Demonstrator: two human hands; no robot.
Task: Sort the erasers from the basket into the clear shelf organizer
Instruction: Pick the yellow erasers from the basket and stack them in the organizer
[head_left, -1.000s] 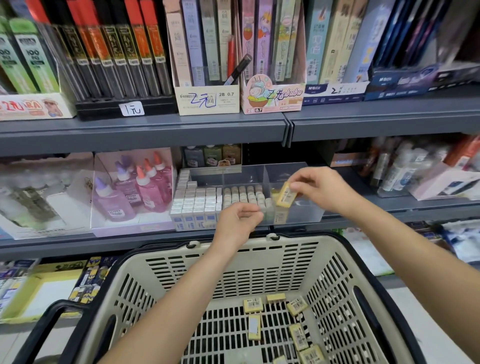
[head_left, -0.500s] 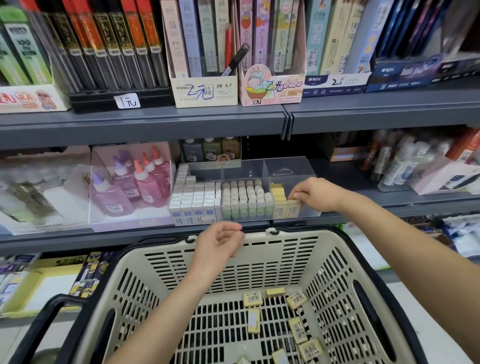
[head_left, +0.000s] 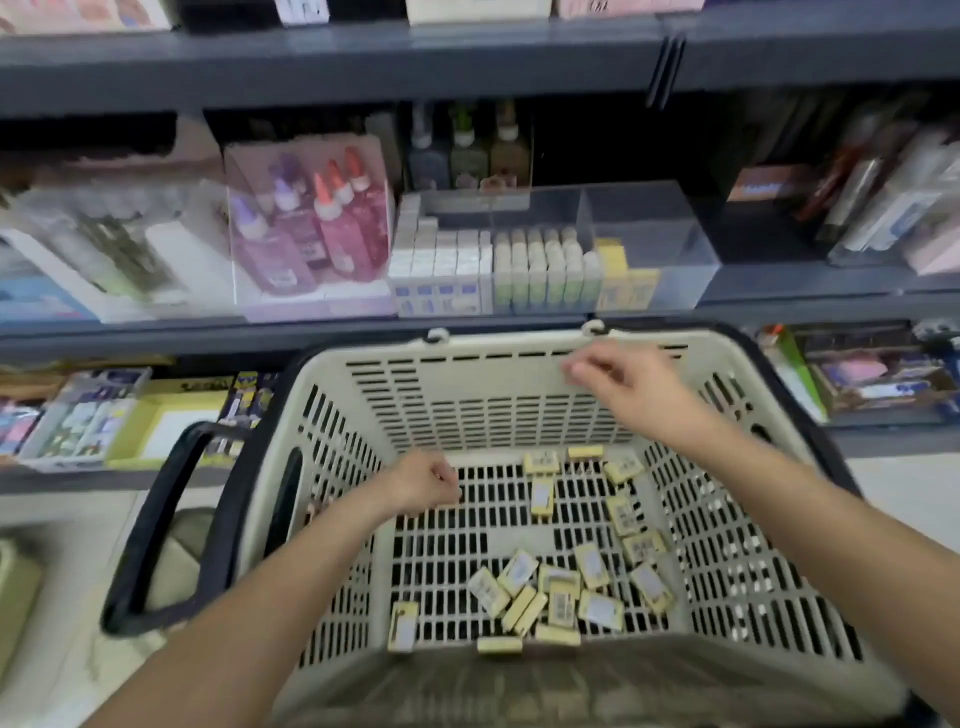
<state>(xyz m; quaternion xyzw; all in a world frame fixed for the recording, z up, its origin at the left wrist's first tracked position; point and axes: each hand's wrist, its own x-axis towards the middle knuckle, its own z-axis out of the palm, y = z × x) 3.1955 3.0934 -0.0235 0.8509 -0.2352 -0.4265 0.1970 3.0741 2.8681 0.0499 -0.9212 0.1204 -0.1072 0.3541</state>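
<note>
While the left hand (head_left: 423, 486) sits low inside the basket (head_left: 498, 345), fingers curled under so that any contents cannot be determined, the right hand (head_left: 623, 387) hangs higher, against the basket's far wall, fingers loosely bent with nothing visible in them. Yellow erasers (head_left: 550, 597) lie scattered on the basket floor; the nearest eraser (head_left: 542, 497) lies just right of the left knuckles, long axis pointing at the far wall. The left hand is judged nearer for the pick, and the clear organizer (head_left: 649, 244) stands beyond the basket's far rim.
</note>
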